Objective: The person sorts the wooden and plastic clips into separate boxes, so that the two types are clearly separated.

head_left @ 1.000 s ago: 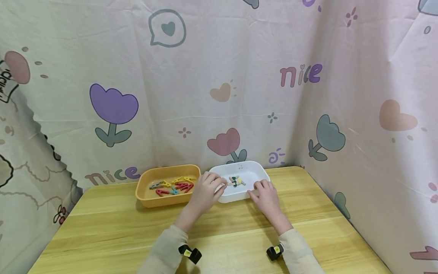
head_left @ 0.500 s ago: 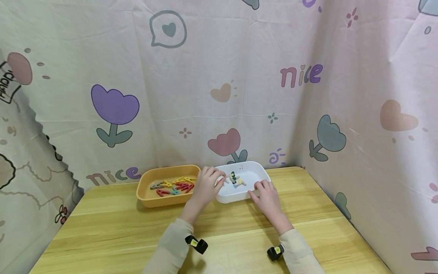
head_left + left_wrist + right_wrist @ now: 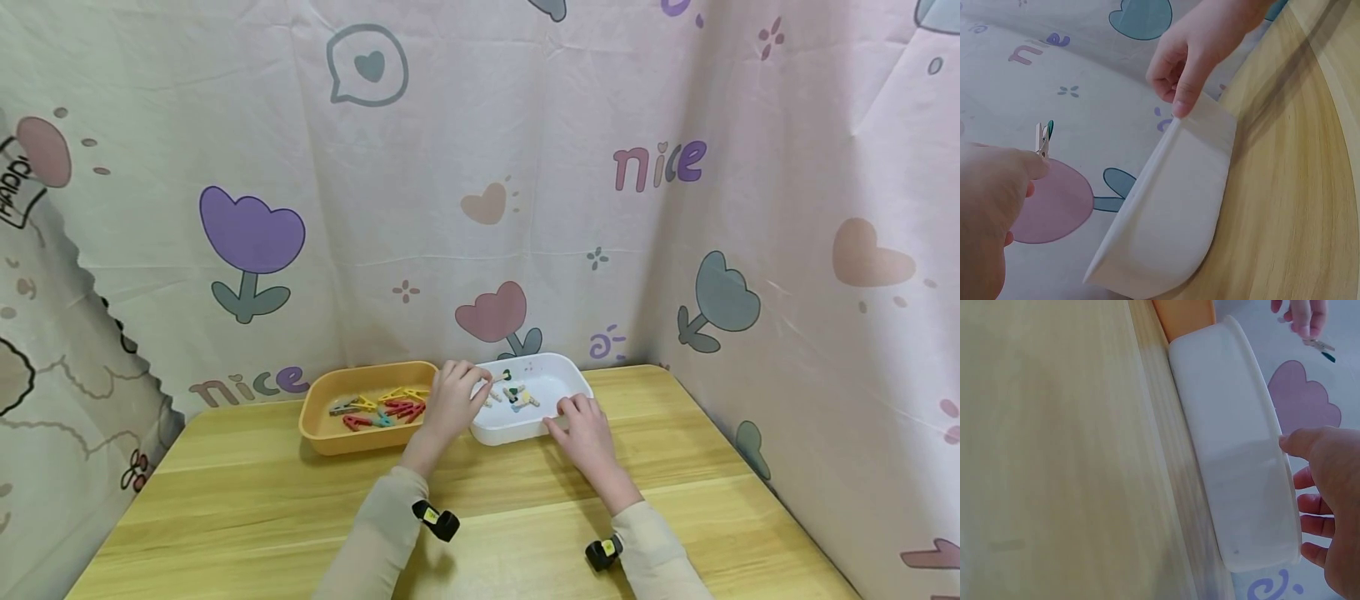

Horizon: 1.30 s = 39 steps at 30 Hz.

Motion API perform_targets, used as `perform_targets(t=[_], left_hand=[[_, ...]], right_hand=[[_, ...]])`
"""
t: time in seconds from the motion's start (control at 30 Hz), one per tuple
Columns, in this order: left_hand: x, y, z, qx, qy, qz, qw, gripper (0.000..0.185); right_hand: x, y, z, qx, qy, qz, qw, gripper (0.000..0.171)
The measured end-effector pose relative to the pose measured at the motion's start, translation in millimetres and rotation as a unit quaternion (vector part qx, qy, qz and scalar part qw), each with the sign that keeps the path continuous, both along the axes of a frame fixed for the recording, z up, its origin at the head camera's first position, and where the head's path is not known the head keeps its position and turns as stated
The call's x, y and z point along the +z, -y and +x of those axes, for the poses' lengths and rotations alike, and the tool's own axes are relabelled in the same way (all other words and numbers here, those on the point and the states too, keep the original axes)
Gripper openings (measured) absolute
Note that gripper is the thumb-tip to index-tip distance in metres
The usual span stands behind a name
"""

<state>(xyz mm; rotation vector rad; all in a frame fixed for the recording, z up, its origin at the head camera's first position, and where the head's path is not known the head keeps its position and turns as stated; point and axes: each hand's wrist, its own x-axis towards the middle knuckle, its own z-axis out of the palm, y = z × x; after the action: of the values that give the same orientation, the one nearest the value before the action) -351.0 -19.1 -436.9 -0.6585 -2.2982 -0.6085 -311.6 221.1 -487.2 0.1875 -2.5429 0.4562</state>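
White plastic made up the tub (image 3: 558, 369) at the centre of the head view, with an orange tray (image 3: 315, 400) of coloured pegs (image 3: 378, 408) just to its left on the wooden table (image 3: 262, 492). The left hand (image 3: 450, 400) pinched a small wooden clothespin (image 3: 501, 376) with a dark green tip between thumb and fingertips, holding it clear above the tub's upper left corner. In the left wrist view that clothespin (image 3: 1042, 139) stuck up from the curled fingers (image 3: 1019, 169) at the left edge of the frame, against the flowered cloth (image 3: 480, 183).

The right hand (image 3: 585, 425) rested on the tub's near right rim, its fingers lightly bent over the edge and steadying it; the right wrist view showed the thumb (image 3: 1300, 442) against the tub's wall (image 3: 1235, 444).

Compared with a second before, the left hand had risen from low over the few pegs lying in the tub (image 3: 517, 396) to a slightly higher spot nearer the back rim, the clothespin lifted with it. I judged this as one peg picked out of the tub, perhaps bound for the orange tray. The right hand and both containers had not shifted.
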Motion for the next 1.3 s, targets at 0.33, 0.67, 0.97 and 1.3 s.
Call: perform_targets(t=[0.33, 0.67, 0.97, 1.3], left_hand=[[-6.8, -2.3, -8.1, 0.013, 0.038, -0.010, 0.9991, 0.009], [-15.2, -6.8, -13.7, 0.026, 0.062, -0.025, 0.9974, 0.008], [-23.0, -9.3, -15.1, 0.030, 0.077, -0.022, 0.9963, 0.007], [-29.3, -10.2, -18.3, 0.043, 0.090, -0.040, 0.9942, 0.009]], right_hand=[[0.3, -0.9, -0.9, -0.003, 0.010, 0.001, 1.000, 0.027], [0.1, -0.7, -1.6, -0.003, 0.006, 0.003, 1.000, 0.027], [1.9, -0.7, 0.1, 0.001, 0.009, 0.001, 1.000, 0.027], [3.0, 0.0, 0.2, -0.003, 0.018, 0.001, 1.000, 0.027]])
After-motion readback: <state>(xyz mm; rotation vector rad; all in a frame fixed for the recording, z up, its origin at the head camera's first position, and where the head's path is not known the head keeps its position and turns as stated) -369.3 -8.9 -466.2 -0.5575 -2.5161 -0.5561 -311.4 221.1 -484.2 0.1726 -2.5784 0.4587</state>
